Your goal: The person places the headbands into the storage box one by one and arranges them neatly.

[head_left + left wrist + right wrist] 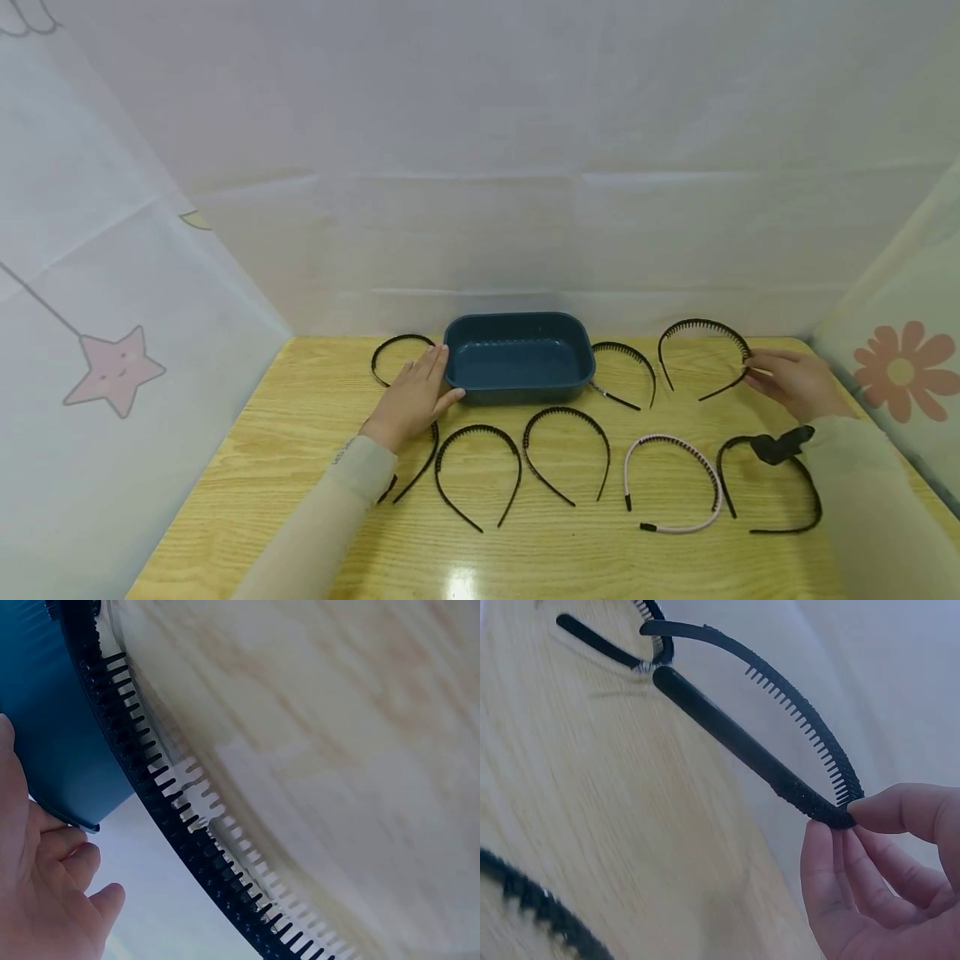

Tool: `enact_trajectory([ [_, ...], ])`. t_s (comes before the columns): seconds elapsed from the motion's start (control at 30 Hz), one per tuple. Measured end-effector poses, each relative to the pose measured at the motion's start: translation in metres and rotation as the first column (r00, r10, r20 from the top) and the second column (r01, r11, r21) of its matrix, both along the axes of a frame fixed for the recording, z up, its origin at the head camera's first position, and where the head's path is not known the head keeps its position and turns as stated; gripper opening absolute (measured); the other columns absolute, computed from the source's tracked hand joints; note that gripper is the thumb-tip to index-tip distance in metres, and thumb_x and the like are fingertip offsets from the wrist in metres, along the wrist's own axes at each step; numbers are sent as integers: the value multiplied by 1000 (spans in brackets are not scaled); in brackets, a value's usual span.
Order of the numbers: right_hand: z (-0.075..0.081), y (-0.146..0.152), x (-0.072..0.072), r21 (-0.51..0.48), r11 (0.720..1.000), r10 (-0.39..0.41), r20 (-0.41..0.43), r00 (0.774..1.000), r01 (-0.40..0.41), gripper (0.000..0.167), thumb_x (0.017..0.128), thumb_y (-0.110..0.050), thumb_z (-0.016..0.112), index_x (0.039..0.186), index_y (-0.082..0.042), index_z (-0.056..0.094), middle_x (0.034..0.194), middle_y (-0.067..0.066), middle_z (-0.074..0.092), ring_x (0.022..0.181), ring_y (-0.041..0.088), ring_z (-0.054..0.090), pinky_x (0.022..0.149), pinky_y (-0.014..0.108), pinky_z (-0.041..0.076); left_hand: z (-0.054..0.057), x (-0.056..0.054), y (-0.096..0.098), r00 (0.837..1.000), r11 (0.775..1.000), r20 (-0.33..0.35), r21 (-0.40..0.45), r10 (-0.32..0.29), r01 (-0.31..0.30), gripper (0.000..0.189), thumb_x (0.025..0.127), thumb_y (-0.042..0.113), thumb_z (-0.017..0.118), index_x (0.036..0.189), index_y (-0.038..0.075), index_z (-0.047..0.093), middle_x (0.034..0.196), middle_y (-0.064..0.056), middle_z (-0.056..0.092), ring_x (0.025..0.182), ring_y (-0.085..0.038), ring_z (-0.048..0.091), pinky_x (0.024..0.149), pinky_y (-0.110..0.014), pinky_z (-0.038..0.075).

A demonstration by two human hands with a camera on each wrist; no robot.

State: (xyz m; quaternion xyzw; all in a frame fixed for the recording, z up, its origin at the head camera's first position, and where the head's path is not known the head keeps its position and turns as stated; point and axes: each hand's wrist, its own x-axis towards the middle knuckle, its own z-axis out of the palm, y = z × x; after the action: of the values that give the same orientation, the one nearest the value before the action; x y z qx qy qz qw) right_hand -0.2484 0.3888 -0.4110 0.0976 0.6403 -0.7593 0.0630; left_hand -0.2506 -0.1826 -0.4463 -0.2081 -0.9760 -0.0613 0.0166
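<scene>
My right hand (795,382) pinches a black toothed headband (806,724) at its side between thumb and fingertips, at the table's back right. In the right wrist view both its ends point away from the hand. My left hand (411,398) touches the left side of a dark blue rectangular bin (525,393), fingers along the wall and thumb by the front corner. The bin's visible inside holds nothing. In the left wrist view a black toothed headband (161,806) crosses close in front of that hand and the bin. My left hand and forearm partly cover another black headband (427,458).
Black headbands lie left of the bin (401,337), right of it (633,350) and in front (480,428). A pink headband (678,439) and a black one with a bow (780,446) lie front right. A pale cloth (480,233) hangs behind the table.
</scene>
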Motion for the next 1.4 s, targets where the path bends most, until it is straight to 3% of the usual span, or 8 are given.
enact_trajectory([
  [0.2,5,-16,-1,-121,993,5,-36,999,-9,19,100,-2,64,98,-16,76,98,-5,66,89,10,73,83,27,60,3,2,4,1000,1000,28,-5,12,-12,84,107,57,36,162,1,7,169,-16,9,155,-32,12,124,-55,16],
  [0.4,10,-34,-1,-169,985,21,-68,997,-32,21,99,0,64,104,-15,77,104,-1,65,93,13,73,84,26,60,8,2,6,999,1000,44,-18,18,-17,83,107,56,35,162,2,7,169,-14,5,156,-31,10,125,-54,13],
  [0.67,18,-65,-3,-168,985,31,-94,995,-46,17,99,-3,66,109,-14,74,124,3,49,97,11,71,91,25,57,9,2,7,999,999,44,-29,23,-21,82,107,56,36,162,2,9,169,-14,7,156,-30,9,125,-53,11],
  [0.87,21,-90,-6,-197,980,20,-92,996,-38,19,98,-2,67,113,-12,72,118,2,56,97,13,70,90,25,57,7,2,5,999,1000,35,-22,15,-14,82,107,56,37,162,1,9,169,-16,9,156,-31,10,125,-54,12],
  [1.1,23,-118,-10,-167,985,28,-133,991,-50,34,97,-4,68,131,-5,62,117,4,58,98,13,69,91,24,57,9,2,5,999,999,42,-26,23,-22,82,107,57,36,162,2,9,169,-15,9,156,-29,9,125,-53,12],
  [1.4,32,-153,-14,-240,970,13,-95,995,-36,25,97,-4,68,122,-8,69,127,3,45,100,14,65,94,23,55,11,2,7,999,999,32,-31,15,-14,82,107,57,33,162,1,11,169,-16,12,156,-31,12,124,-54,16],
])
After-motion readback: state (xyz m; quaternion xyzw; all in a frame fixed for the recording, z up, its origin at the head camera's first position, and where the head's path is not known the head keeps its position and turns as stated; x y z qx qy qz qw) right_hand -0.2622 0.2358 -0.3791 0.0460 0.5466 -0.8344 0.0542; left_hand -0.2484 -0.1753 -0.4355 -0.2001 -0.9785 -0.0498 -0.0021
